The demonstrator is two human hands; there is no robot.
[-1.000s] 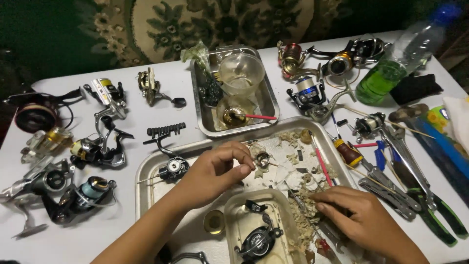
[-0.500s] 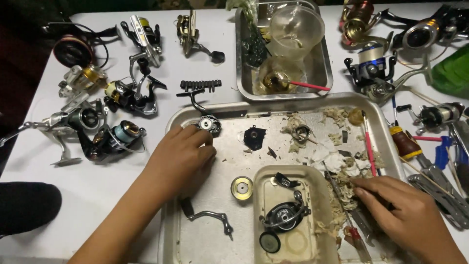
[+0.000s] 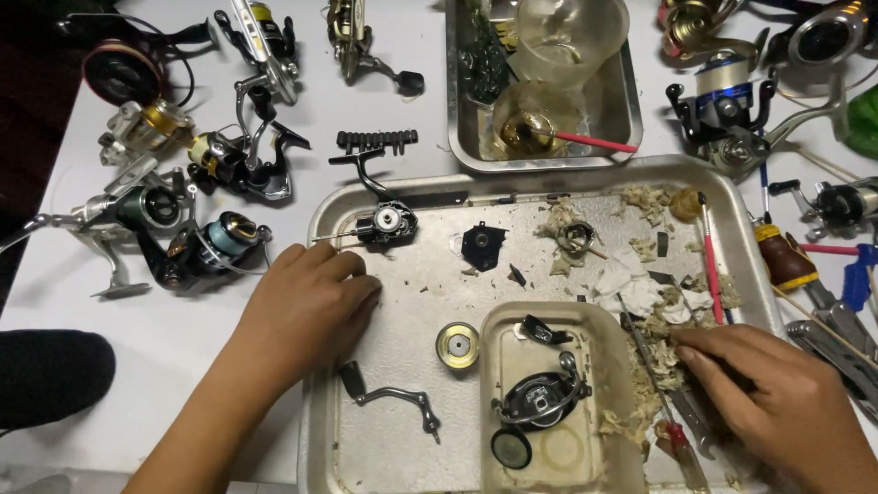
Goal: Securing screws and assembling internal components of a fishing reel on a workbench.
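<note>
The left hand [image 3: 306, 306], fingers curled together and empty, rested on the metal tray [image 3: 412, 457] rim just beside the small reel body [image 3: 386, 224], a stiff, probably greasy part best pinched by its sides, while the right hand [image 3: 777, 398] clamped a thin tool.

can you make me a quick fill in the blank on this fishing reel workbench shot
1. The left hand rests on the left rim of the large metal ___.
2. The round gold spool lies ___ the small inner tray, to its left.
3. The right hand rests among shreds of ___ paper.

Missing words: tray; outside; white
</note>
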